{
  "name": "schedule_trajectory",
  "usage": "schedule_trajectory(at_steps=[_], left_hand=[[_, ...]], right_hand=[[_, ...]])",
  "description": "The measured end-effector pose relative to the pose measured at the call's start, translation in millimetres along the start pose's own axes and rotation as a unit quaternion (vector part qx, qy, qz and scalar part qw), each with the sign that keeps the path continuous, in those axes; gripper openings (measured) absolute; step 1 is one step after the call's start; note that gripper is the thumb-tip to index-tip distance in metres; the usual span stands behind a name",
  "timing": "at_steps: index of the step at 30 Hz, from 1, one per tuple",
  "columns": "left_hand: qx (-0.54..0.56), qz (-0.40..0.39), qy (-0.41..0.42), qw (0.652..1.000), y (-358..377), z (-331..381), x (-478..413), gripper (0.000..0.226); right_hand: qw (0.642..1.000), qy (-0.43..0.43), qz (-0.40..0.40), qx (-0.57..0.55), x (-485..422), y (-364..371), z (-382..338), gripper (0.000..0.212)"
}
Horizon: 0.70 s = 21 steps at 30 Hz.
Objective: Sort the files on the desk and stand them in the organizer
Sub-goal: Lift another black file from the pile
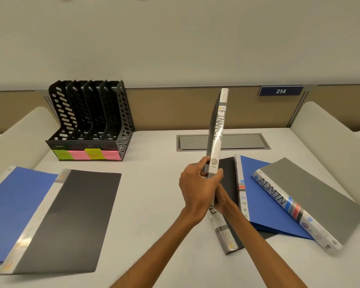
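Observation:
I hold a grey file marked FINANCE [217,129] upright above the desk, spine facing me. My left hand [195,183] grips its lower end from the left; my right hand [221,201] grips it from below and behind. The black organizer [87,119] with several empty slots and green and pink labels stands at the back left. A grey ADMIN file [303,196] lies at the right on a blue file [258,194], over a dark file [230,231]. At the left lie a dark grey file [71,217] and a blue file [15,204].
A grey cable hatch [237,142] is set into the desk behind the held file. A tan partition [175,107] with a blue 214 sign [281,91] runs along the back. White curved side panels [328,138] flank the desk.

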<state>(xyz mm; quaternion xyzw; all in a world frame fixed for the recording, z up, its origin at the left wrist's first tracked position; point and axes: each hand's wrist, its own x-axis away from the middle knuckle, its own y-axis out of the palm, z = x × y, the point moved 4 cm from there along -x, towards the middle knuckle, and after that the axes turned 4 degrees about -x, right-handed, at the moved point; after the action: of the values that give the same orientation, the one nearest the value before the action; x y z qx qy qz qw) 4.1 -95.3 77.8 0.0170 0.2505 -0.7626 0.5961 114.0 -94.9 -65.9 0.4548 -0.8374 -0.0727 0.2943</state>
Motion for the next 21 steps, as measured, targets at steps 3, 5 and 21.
schedule_trajectory(at_steps=[3, 5, 21], left_hand=[[0.002, 0.001, -0.003, 1.000, -3.4, -3.4, -2.4, 0.041], [-0.003, 0.000, 0.006, 1.000, -7.4, -6.0, -4.4, 0.041], [0.011, 0.041, -0.023, 0.999, -70.6, -53.7, 8.8, 0.038]], right_hand=[[1.000, -0.011, 0.001, 0.009, 1.2, 0.7, -1.6, 0.049], [1.000, -0.014, 0.012, 0.012, 3.0, -0.4, -5.0, 0.060], [0.995, -0.020, 0.062, 0.071, -7.5, 7.4, 29.2, 0.064]])
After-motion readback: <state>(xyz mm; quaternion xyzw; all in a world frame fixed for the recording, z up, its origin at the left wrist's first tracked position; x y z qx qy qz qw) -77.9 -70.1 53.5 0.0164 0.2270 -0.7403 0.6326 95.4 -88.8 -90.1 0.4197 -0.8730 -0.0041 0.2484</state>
